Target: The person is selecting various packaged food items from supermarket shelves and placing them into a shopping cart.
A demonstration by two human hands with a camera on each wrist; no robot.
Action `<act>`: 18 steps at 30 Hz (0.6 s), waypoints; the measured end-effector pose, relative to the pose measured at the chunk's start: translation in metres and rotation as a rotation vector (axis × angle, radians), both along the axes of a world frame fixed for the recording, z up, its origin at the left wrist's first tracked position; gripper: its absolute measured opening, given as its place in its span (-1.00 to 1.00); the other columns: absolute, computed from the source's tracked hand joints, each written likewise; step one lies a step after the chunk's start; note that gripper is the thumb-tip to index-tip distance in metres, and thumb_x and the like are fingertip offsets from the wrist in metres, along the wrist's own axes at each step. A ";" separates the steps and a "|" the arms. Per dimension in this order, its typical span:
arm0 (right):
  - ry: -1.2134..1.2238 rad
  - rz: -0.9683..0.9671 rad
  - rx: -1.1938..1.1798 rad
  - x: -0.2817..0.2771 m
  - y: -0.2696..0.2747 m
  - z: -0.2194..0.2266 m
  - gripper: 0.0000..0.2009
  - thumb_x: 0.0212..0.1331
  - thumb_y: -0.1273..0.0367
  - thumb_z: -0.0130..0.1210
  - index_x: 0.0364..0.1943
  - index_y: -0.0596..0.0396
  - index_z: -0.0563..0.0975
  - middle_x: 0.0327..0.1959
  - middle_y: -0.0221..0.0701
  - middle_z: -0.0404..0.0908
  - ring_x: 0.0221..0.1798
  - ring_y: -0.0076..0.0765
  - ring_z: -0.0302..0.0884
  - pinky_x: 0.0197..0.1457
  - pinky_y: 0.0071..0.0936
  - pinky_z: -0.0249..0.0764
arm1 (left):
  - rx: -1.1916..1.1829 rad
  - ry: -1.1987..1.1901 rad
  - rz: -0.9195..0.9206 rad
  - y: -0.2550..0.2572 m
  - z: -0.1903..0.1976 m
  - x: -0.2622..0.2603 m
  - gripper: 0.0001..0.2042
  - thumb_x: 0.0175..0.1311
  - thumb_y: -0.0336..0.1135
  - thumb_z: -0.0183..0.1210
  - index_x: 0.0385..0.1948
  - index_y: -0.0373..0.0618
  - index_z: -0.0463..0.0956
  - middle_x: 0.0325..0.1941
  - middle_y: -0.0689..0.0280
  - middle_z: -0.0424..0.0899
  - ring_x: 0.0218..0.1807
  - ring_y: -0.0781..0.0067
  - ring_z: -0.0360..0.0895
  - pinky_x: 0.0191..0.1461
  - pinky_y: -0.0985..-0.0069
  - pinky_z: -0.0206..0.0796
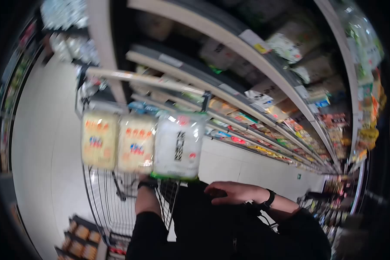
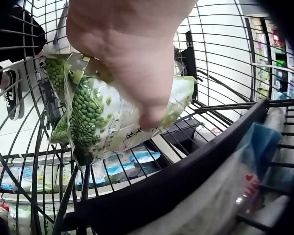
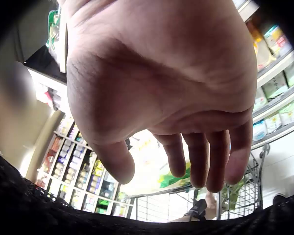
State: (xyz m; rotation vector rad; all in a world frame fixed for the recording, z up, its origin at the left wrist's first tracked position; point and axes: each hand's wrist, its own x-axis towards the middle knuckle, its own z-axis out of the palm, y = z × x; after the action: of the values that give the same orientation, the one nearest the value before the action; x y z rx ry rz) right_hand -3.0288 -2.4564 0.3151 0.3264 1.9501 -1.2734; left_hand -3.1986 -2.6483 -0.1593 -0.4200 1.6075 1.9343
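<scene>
In the left wrist view my left hand (image 2: 132, 63) grips a bag of mung beans (image 2: 90, 115), printed white and green, inside the wire cart. The thumb lies over the bag's front; the other fingers are hidden. From the head view, that hand is mostly hidden behind three plump packs in a row across the cart: two yellowish packs (image 1: 99, 141) and a white pack (image 1: 179, 145) with black lettering. My right hand (image 1: 234, 192) hangs in front of the body with relaxed fingers, holding nothing, its palm facing the camera in the right wrist view.
Wire sides of the shopping cart (image 1: 102, 195) surround the left hand. Long shelves (image 1: 264, 56) of packaged goods run along the right. Pale floor (image 1: 39, 125) stretches along the left, and a low rack of baked-looking items (image 1: 80, 238) stands at the lower left.
</scene>
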 end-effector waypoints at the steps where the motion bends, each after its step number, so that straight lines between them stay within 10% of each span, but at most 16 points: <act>1: -0.054 -0.055 -0.028 0.005 0.011 -0.002 -0.50 0.37 0.20 0.22 0.29 0.14 0.42 0.22 -0.29 0.54 0.24 -0.34 0.52 0.30 -0.36 0.50 | -0.025 0.056 -0.069 -0.004 0.003 0.013 -0.36 0.24 -0.02 0.31 0.25 -0.24 0.37 0.11 0.18 0.60 0.06 0.16 0.55 0.12 0.24 0.41; 18: 0.108 -0.191 -0.098 0.012 0.059 -0.018 -0.62 0.43 0.23 0.16 0.21 0.09 0.46 0.01 -0.48 0.57 0.08 -0.56 0.48 0.18 -0.49 0.43 | -0.876 0.929 -0.626 -0.152 -0.068 0.021 -0.78 0.28 -0.22 0.18 -0.12 -0.08 0.59 -0.33 0.27 0.63 -0.26 0.14 0.60 -0.20 0.23 0.46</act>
State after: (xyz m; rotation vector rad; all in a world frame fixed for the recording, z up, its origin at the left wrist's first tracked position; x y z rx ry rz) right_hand -3.0172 -2.3973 0.2968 0.4097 1.9747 -1.5326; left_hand -3.1779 -2.8002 -0.2269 0.7232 2.7000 0.8552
